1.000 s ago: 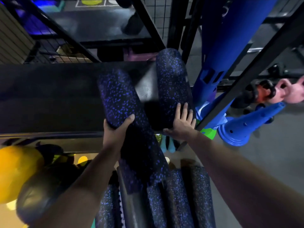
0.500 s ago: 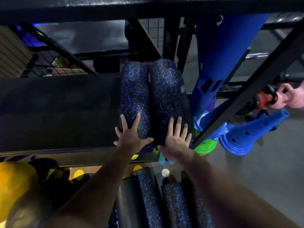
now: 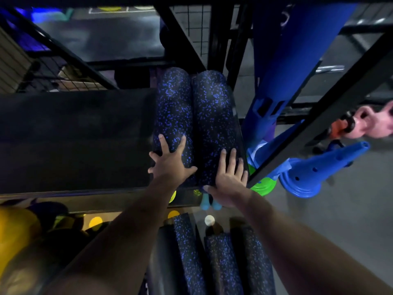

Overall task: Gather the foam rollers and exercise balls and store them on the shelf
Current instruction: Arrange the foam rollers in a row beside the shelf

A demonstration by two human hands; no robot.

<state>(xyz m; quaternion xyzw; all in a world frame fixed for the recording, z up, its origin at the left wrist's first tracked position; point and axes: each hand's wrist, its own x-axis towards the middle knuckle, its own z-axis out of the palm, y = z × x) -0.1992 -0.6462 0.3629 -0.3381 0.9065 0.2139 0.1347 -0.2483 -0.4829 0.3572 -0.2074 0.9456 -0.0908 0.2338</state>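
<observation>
Two foam rollers (image 3: pixel 193 124) on black shelf (image 3: pixel 74 141)

Under both flat palms, the two foam rollers (image 3: pixel 192 124) are matt black foam flecked with blue, finely grainy. The shelf board (image 3: pixel 74 137) left of the left hand (image 3: pixel 170 165) looks dull, dark and smooth. Right of the right hand (image 3: pixel 230 179), the rack frame (image 3: pixel 319 116) is black painted metal; the cones (image 3: pixel 314 171) are glossy blue plastic.
</observation>
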